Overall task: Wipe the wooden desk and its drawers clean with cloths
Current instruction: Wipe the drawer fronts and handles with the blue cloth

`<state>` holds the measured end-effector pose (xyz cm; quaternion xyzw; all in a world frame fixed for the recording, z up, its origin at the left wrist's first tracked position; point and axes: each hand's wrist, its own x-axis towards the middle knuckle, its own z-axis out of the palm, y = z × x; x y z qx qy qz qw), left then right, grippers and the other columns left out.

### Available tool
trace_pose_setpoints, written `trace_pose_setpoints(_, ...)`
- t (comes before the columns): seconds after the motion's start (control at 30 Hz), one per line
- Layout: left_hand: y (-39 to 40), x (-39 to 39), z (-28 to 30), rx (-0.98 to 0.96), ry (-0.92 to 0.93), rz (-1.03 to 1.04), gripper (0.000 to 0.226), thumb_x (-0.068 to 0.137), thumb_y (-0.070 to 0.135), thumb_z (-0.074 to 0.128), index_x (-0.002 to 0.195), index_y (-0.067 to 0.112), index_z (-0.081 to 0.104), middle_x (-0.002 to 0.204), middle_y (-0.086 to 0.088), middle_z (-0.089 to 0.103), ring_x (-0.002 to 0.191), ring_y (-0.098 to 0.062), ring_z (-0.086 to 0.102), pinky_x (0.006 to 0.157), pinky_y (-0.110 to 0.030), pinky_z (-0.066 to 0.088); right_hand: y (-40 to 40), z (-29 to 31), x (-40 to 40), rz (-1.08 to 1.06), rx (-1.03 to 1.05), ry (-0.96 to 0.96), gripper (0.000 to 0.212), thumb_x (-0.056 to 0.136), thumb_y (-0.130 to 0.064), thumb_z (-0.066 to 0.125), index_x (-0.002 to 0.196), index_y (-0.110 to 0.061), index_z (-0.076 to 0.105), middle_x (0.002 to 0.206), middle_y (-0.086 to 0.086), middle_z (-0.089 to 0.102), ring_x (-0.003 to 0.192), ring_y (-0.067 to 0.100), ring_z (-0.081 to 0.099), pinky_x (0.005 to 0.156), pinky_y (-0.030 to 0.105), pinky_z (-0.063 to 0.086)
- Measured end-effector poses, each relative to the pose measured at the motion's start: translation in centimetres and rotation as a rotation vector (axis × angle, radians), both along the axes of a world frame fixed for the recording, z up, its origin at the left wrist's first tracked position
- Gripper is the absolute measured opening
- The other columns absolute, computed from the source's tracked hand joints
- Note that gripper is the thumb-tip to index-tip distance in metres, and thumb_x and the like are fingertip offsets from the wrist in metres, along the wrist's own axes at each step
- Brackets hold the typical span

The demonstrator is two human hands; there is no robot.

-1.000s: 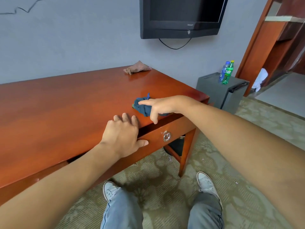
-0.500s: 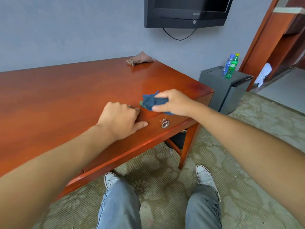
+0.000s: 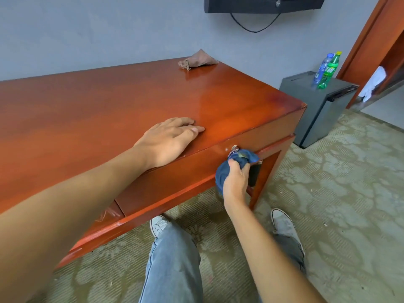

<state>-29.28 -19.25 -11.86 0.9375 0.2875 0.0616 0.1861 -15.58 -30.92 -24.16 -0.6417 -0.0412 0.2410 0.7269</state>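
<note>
The red-brown wooden desk [image 3: 109, 101] fills the left and middle of the head view. My left hand [image 3: 168, 141] lies flat on its top near the front edge, fingers straight. My right hand [image 3: 236, 180] grips a bunched blue cloth [image 3: 244, 156] and holds it against the front of the right drawer [image 3: 175, 176], at its metal ring pull [image 3: 233, 149]. The drawer is shut. A brown cloth [image 3: 199, 60] lies crumpled at the desk's far right corner.
A grey mini fridge [image 3: 314, 110] stands right of the desk with two bottles [image 3: 326, 71] on top. A television [image 3: 262, 4] hangs on the wall above. My legs and white shoes are on the patterned carpet [image 3: 338, 193] below. A wooden wardrobe stands at far right.
My right hand took the blue cloth off the desk top and down onto the drawer front. The drawer has gone from slightly open to shut. My left hand has flattened on the top.
</note>
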Motion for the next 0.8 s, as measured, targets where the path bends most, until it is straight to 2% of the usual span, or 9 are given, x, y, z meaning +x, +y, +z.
trace_pose_setpoints(0.07,-0.1,0.2,0.0,0.019,0.024,-0.004,0.055,0.105,0.058,0.015,0.151,0.052,0.043,0.165,0.021,0.027,0.154,-0.007,0.018,0.125,-0.036,0.009,0.3,-0.5,-2.3,-0.006,-0.133,-0.187,0.021,0.102,-0.025,0.052,0.121,-0.016,0.049,0.114,0.000,0.055,0.109,0.025,0.054,0.085,0.028,0.032)
trace_pose_setpoints(0.13,-0.2,0.3,0.0,0.044,0.058,-0.006,0.052,0.106,0.055,0.020,0.153,0.051,0.040,0.167,0.019,0.026,0.155,-0.009,0.016,0.125,-0.037,0.009,0.7,-0.8,-5.9,0.043,-0.270,-0.353,0.023,0.100,-0.024,0.052,0.116,-0.008,0.051,0.120,0.008,0.054,0.104,0.026,0.053,0.080,0.029,0.032)
trace_pose_setpoints(0.27,-0.7,0.3,0.1,0.093,0.131,0.003,0.050,0.108,0.046,0.032,0.158,0.051,0.029,0.169,0.017,0.019,0.156,-0.010,0.011,0.127,-0.039,0.005,-0.8,-3.0,-13.2,0.295,-0.320,-0.868,0.034,0.097,-0.037,0.051,0.116,-0.008,0.055,0.118,0.013,0.058,0.106,0.032,0.056,0.092,0.038,0.045)
trace_pose_setpoints(0.33,-0.8,0.2,0.2,0.095,0.152,-0.004,0.051,0.109,0.048,0.029,0.160,0.051,0.024,0.170,0.017,0.015,0.158,-0.010,0.007,0.128,-0.039,0.003,-1.9,-4.0,-12.7,0.381,-0.264,-1.143,0.037,0.095,-0.037,0.053,0.119,-0.010,0.056,0.114,0.010,0.060,0.102,0.026,0.057,0.088,0.034,0.049)
trace_pose_setpoints(0.43,-0.9,0.1,0.1,0.120,0.172,-0.005,0.052,0.110,0.050,0.024,0.161,0.050,0.020,0.172,0.015,0.012,0.159,-0.012,0.005,0.128,-0.039,0.002,-3.1,-4.6,-7.6,0.450,-0.235,-1.462,0.023,0.090,-0.028,0.053,0.106,-0.012,0.058,0.101,0.008,0.061,0.088,0.028,0.062,0.072,0.035,0.053)
trace_pose_setpoints(0.57,-1.5,0.9,0.1,0.179,0.131,0.018,0.050,0.108,0.045,0.031,0.158,0.044,0.032,0.162,0.007,0.031,0.150,-0.022,0.027,0.124,-0.043,0.021,-4.0,-4.9,0.1,0.454,-0.379,-1.392,0.033,0.092,-0.023,0.050,0.115,-0.004,0.065,0.116,0.012,0.064,0.098,0.034,0.067,0.076,0.043,0.059)
trace_pose_setpoints(0.67,-1.6,2.7,1.0,0.285,0.192,0.005,0.047,0.104,0.048,0.035,0.150,0.039,0.039,0.145,0.000,0.042,0.133,-0.028,0.040,0.110,-0.047,0.039,-4.0,-4.1,4.9,0.349,-0.496,-1.337,0.032,0.084,-0.001,0.063,0.117,-0.001,0.066,0.114,0.011,0.064,0.094,0.037,0.066,0.070,0.041,0.057)
trace_pose_setpoints(0.73,-1.2,3.9,1.6,0.256,0.211,-0.032,0.047,0.102,0.050,0.036,0.148,0.042,0.038,0.144,0.001,0.041,0.135,-0.027,0.040,0.110,-0.048,0.039,-4.0,-3.8,7.1,0.323,-0.570,-1.360,0.031,0.074,0.009,0.063,0.104,-0.001,0.066,0.102,0.011,0.062,0.082,0.036,0.064,0.057,0.035,0.048)
trace_pose_setpoints(0.8,-0.5,5.2,1.8,0.195,0.208,-0.068,0.047,0.103,0.048,0.037,0.150,0.045,0.037,0.149,0.003,0.039,0.141,-0.024,0.037,0.115,-0.048,0.035,-4.0,-3.7,9.4,0.271,-0.622,-1.299,0.022,0.077,0.008,0.061,0.096,-0.002,0.063,0.102,0.012,0.062,0.080,0.036,0.062,0.057,0.032,0.039)
